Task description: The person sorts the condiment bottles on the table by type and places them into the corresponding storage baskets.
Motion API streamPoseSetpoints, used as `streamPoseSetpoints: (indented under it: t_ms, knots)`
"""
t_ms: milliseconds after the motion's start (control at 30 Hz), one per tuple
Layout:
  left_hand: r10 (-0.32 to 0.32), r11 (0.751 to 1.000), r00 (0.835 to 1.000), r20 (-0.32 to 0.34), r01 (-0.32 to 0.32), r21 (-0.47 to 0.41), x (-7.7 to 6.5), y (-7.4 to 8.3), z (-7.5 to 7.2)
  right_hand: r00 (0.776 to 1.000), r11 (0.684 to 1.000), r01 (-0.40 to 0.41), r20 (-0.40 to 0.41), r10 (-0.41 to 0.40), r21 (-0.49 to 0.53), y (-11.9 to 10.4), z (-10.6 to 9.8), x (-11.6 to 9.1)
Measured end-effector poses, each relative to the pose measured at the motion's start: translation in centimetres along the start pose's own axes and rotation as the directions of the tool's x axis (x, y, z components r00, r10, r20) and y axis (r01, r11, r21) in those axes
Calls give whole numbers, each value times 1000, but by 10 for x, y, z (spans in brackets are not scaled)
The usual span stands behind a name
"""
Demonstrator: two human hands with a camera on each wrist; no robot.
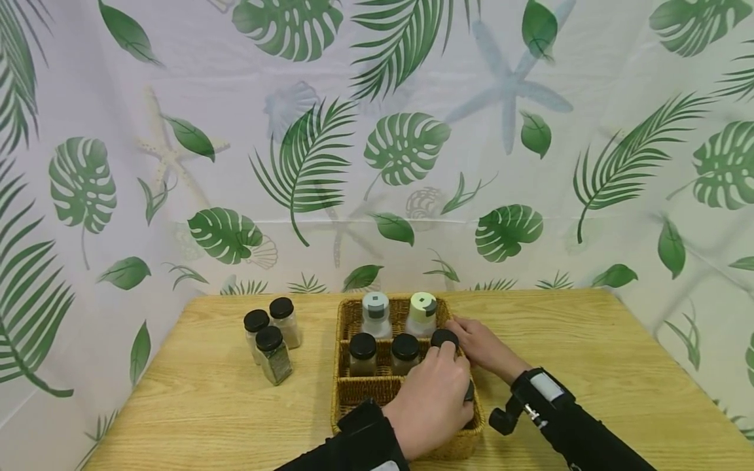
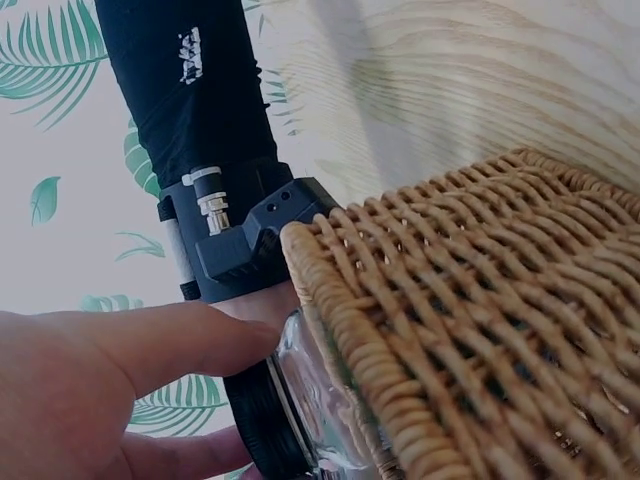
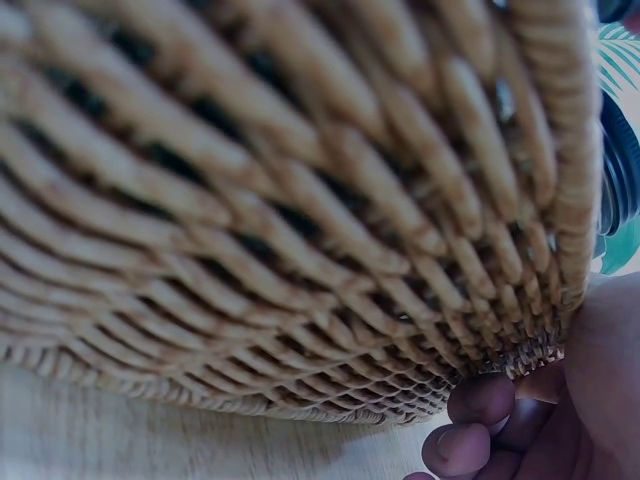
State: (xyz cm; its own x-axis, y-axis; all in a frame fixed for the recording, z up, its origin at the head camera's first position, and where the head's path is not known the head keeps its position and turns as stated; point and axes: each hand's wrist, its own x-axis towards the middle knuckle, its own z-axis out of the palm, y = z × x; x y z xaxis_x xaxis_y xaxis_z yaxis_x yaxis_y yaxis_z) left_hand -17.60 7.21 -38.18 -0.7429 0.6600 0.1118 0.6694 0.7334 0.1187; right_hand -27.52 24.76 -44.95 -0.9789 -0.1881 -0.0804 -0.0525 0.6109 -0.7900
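Observation:
A woven basket [image 1: 337, 392] with compartments stands on the table. My left hand [image 1: 432, 402] reaches over its front right part and grips a spice jar by its black lid [image 2: 262, 425]; the glass body [image 2: 325, 405] is inside the basket's rim, mostly hidden. My right hand [image 1: 485, 350] holds the basket's right side near the back, with its fingers [image 3: 462, 450] against the wicker. Black-lidded jars [image 1: 362, 350] stand in the middle row, one partly behind my left hand. In the back row are a white-capped bottle [image 1: 376, 314] and a yellow-capped bottle [image 1: 422, 314].
Left of the basket, three black-lidded glass jars [image 1: 273, 356] stand close together on the wooden table [image 1: 224, 418]. Behind the table hangs a leaf-patterned cloth [image 1: 406, 150]. My forearms wear black sleeves and wrist mounts [image 1: 542, 392].

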Motion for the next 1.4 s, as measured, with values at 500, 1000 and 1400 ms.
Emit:
streamPoseSetpoints:
  t_ms: [500,1000,1400]
  knots:
    - [-40,995,998,-48,36,-92,-9,-7,-5,1000,1000,-4,5,4,0,0,1,0]
    - [-155,983,929,-336,110,-150,-69,-56,-44,999,999,-25,24,25,-28,0,2,0]
    - [-351,935,818,-457,331,-126,-101,-111,-47,999,999,-23,32,24,-21,2,1,0]
